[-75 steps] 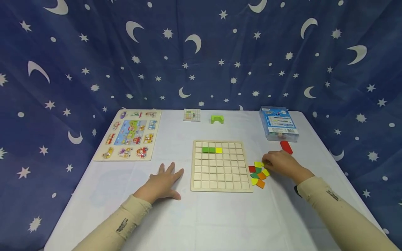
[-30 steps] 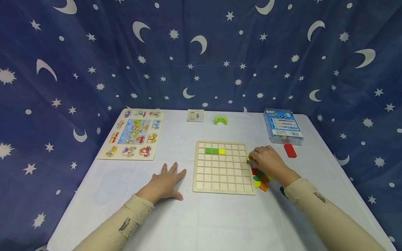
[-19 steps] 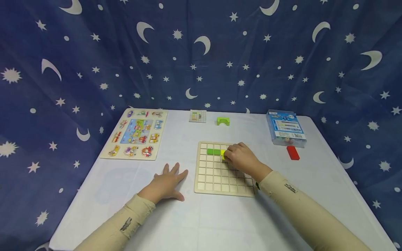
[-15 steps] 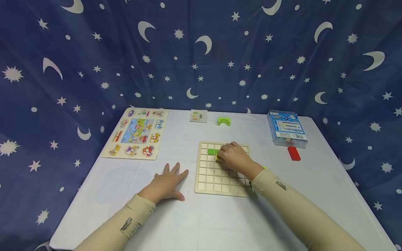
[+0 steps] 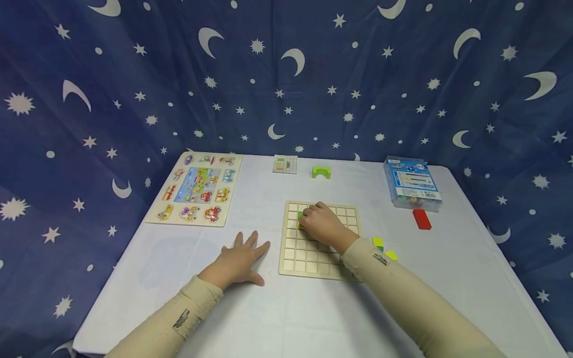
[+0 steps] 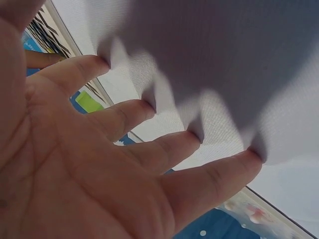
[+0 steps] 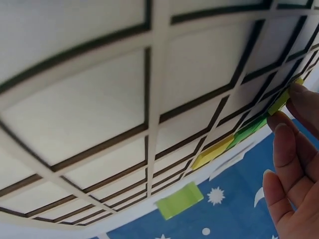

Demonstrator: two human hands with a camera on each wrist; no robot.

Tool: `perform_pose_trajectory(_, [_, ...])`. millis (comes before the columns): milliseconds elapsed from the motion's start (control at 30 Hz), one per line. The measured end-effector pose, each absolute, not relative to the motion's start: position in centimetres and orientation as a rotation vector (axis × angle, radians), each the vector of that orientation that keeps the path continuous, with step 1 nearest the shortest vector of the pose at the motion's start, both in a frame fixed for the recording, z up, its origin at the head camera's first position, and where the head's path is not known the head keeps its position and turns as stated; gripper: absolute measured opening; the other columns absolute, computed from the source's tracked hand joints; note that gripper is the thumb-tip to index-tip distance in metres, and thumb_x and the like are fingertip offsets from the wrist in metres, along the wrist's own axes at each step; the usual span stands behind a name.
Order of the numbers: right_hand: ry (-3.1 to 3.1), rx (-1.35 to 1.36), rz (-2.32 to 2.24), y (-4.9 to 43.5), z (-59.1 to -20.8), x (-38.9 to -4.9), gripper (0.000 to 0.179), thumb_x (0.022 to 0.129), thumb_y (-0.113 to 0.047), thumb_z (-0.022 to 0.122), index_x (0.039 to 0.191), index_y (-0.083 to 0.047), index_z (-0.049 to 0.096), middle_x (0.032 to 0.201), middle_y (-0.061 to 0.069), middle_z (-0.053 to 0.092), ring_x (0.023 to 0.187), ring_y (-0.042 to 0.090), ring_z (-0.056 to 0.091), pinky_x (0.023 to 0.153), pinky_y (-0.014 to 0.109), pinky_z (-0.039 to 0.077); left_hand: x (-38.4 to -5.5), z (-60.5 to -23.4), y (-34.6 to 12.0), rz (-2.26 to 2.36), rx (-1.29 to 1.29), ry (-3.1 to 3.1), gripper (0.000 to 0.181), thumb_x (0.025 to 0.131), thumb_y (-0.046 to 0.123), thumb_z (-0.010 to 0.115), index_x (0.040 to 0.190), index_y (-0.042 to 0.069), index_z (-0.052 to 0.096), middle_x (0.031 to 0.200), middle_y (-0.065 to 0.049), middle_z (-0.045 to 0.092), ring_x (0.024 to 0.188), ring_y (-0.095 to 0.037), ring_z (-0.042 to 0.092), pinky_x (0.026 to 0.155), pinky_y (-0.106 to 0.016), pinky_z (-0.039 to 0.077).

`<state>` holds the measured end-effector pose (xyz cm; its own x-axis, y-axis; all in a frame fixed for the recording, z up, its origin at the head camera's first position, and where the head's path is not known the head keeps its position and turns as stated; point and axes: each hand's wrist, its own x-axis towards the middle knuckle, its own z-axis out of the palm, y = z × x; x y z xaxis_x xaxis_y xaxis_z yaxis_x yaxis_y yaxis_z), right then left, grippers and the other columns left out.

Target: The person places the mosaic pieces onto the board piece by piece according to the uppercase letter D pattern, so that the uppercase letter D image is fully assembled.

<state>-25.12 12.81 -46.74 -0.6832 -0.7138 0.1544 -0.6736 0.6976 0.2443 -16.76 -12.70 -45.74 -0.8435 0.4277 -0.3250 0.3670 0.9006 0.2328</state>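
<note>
My right hand (image 5: 324, 224) is over the wooden grid board (image 5: 293, 256), near its upper left cells. Thumb and fingertips pinch a yellow square tile (image 7: 280, 103), just below a green tile (image 5: 300, 215) in the head view. The right wrist view shows green (image 7: 246, 132) and yellow tiles (image 7: 213, 152) in a row on the board. In the head view my right hand hides most of that row. To the left of the board, my left hand (image 5: 237, 263) rests on the white cloth, fingers spread and fingertips touching it, holding nothing.
Loose tiles (image 5: 378, 242) lie right of the board, partly hidden by my right sleeve. A picture puzzle (image 5: 197, 185) lies back left. A pattern card (image 5: 285, 164) and green arch block (image 5: 321, 172) stand behind. A plastic box (image 5: 412, 184) and red block (image 5: 422, 219) are at right.
My right hand has picked a yellow tile from the loose pile and carried it left over the board. The left hand stays in place; the head view has shifted slightly.
</note>
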Motion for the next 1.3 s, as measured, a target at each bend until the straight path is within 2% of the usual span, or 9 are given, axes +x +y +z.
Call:
perform_pose_trajectory(367, [-2.669, 1.075, -0.295, 13.1, -47.3, -24.7, 0.011, 0.093, -0.016, 0.069, 0.086, -0.019, 0.077, 0.093, -0.001, 0.071, 0.088, 0.017, 0.065, 0.084, 0.035, 0.049, -16.8, -45.9, -12.3, 0.236, 0.593, 2.692, 0.101, 0.067, 0.052, 0.084, 0.153, 0.021, 0.041, 0.162, -0.022, 0.021, 0.142, -0.059, 0.016, 0.093, -0.081, 0.032])
perform_pose_trajectory(567, [-2.678, 1.029, -0.088, 14.2, -46.6, -23.9, 0.006, 0.092, -0.019, 0.071, 0.092, -0.019, 0.077, 0.095, -0.001, 0.071, 0.092, 0.018, 0.066, 0.088, 0.038, 0.049, -16.7, -45.7, -12.3, 0.224, 0.582, 2.685, 0.101, 0.067, 0.052, 0.084, 0.153, 0.02, 0.041, 0.161, -0.022, 0.022, 0.142, -0.059, 0.016, 0.093, -0.081, 0.032])
perform_pose_trajectory(800, [-2.764, 0.869, 0.116, 19.8, -44.9, -22.9, 0.018, 0.088, -0.01, 0.074, 0.105, -0.013, 0.076, 0.101, 0.004, 0.072, 0.098, 0.023, 0.068, 0.09, 0.045, 0.05, -16.6, -46.0, -12.3, 0.226, 0.575, 2.687, 0.102, 0.066, 0.053, 0.084, 0.152, 0.021, 0.041, 0.161, -0.022, 0.022, 0.142, -0.059, 0.016, 0.092, -0.081, 0.032])
perform_pose_trajectory(1033, [-3.069, 0.571, 0.133, 26.6, -45.2, -21.6, 0.025, 0.088, -0.016, 0.075, 0.112, -0.01, 0.076, 0.11, 0.006, 0.071, 0.106, 0.028, 0.063, 0.099, 0.05, 0.047, -16.7, -45.9, -12.4, 0.225, 0.567, 2.691, 0.101, 0.067, 0.05, 0.085, 0.152, 0.019, 0.041, 0.161, -0.023, 0.021, 0.141, -0.06, 0.015, 0.092, -0.081, 0.032])
perform_pose_trajectory(1300, [-3.182, 0.555, 0.187, 30.7, -45.5, -20.1, 0.024, 0.085, -0.014, 0.079, 0.109, -0.011, 0.077, 0.104, 0.003, 0.071, 0.101, 0.027, 0.065, 0.094, 0.047, 0.053, -16.8, -46.0, -12.4, 0.217, 0.586, 2.694, 0.101, 0.067, 0.052, 0.084, 0.153, 0.02, 0.041, 0.161, -0.023, 0.021, 0.141, -0.06, 0.016, 0.091, -0.081, 0.034])
